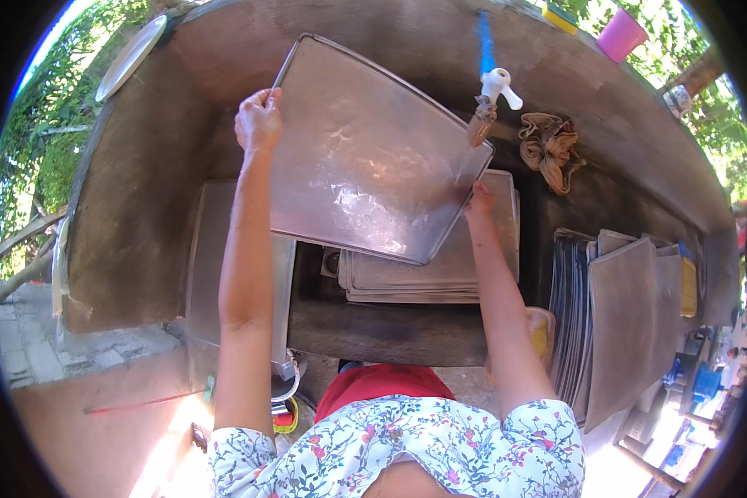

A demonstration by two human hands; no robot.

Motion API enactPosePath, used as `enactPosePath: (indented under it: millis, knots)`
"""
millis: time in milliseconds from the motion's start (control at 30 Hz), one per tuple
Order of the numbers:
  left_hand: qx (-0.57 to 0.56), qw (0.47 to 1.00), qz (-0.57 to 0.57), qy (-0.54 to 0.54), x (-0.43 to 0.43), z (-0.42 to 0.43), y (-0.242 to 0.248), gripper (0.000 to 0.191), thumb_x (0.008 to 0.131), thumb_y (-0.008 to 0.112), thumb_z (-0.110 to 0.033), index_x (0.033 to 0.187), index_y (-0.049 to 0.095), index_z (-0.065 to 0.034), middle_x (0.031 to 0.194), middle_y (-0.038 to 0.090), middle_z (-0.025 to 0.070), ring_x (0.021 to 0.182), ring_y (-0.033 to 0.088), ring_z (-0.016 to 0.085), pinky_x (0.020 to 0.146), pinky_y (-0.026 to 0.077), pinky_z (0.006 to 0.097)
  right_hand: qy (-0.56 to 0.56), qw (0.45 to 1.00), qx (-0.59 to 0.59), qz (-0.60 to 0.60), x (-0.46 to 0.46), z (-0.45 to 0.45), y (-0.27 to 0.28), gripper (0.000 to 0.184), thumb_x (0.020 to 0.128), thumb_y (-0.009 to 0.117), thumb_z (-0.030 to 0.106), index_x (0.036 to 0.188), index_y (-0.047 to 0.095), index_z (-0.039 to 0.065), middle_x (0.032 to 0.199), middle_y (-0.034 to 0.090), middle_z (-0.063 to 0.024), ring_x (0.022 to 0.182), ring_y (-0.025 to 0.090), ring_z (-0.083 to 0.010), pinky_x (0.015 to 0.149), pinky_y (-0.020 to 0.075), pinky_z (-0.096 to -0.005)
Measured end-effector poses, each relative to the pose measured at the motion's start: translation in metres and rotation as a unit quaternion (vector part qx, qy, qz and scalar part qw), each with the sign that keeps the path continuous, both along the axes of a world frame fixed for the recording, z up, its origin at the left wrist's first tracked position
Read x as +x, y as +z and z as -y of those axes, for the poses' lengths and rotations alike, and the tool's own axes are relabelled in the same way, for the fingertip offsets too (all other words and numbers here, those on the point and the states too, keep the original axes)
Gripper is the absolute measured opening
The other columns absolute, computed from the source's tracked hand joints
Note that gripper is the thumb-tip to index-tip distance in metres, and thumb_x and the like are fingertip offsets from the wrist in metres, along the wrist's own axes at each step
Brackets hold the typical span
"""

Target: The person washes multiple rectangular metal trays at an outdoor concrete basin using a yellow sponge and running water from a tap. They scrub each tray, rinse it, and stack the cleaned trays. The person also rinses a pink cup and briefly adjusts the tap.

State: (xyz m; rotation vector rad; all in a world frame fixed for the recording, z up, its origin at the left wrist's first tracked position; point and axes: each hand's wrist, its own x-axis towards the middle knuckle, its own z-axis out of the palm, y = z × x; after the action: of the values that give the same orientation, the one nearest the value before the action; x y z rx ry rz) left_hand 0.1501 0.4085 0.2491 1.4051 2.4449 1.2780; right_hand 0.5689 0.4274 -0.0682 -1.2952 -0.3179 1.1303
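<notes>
A large flat metal baking tray (373, 149), shiny and wet-looking, is held tilted in front of me. My left hand (258, 121) grips its left edge near the upper corner. On the opposite side, my right hand (480, 198) holds the edge below the right corner. Beneath it, a stack of similar trays (411, 283) lies in the concrete sink (380, 336), partly covered by the raised one. Just above the tray's right corner hangs a white plastic tap (495, 84) with cloth or mesh tied over its spout.
A crumpled brown cloth (551, 149) lies right of the tap. Many trays (622, 311) stand on edge at the right, beside a yellow-rimmed container (538, 330). Another tray (215, 249) rests at the left. A pink cup (622, 35), a sponge (559, 17) and a white plate (131, 59) sit along the wall top.
</notes>
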Motion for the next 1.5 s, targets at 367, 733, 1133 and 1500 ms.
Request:
enactPosePath:
  millis: [367,733,1133,1500]
  knots:
    - [0.264,0.960,-0.095,0.008,-0.047,0.192,0.094,0.013,0.089,0.060,-0.015,0.085,0.061,-0.0031,0.065,0.054,0.0104,0.056,0.052,0.021,0.056,0.041,0.0263,0.249,0.953,0.002,-0.172,-0.177,0.033,0.226,0.086,0.084,0.059,0.057,0.147,0.020,0.013,0.149,0.017,-0.0149,0.138,0.015,-0.0455,0.102,0.0206,-0.0674]
    - [0.040,0.956,-0.122,-0.263,-0.085,0.413,-0.061,0.020,0.071,0.060,0.005,0.087,0.058,-0.0059,0.106,0.064,0.0119,0.101,0.061,0.032,0.086,0.048,0.0447,0.373,0.882,-0.062,-0.281,-0.346,0.107,0.158,0.031,0.070,0.055,-0.002,0.101,0.054,0.000,0.089,0.060,-0.0145,0.084,0.063,-0.0328,0.084,0.0524,-0.0512]
    - [-0.367,0.887,-0.098,-0.265,-0.114,0.440,-0.188,0.068,0.068,0.059,0.008,0.133,0.046,-0.0096,0.138,0.042,0.0167,0.131,0.035,0.039,0.107,0.031,0.0465,0.382,0.868,-0.039,0.315,-0.312,0.147,0.127,0.011,0.079,0.066,0.017,0.084,0.063,0.008,0.074,0.066,-0.0128,0.064,0.066,-0.0246,0.065,0.0529,-0.0375]
    - [0.007,0.812,0.325,-0.484,0.113,0.121,-0.034,0.036,0.091,0.055,-0.004,0.127,0.052,-0.0027,0.118,0.061,0.0125,0.104,0.061,0.019,0.089,0.048,0.0306,-0.065,0.773,0.256,0.577,-0.084,0.056,0.314,0.025,0.073,0.074,0.005,0.095,0.063,0.004,0.082,0.059,-0.0080,0.062,0.057,-0.0185,0.064,0.0479,-0.0326]
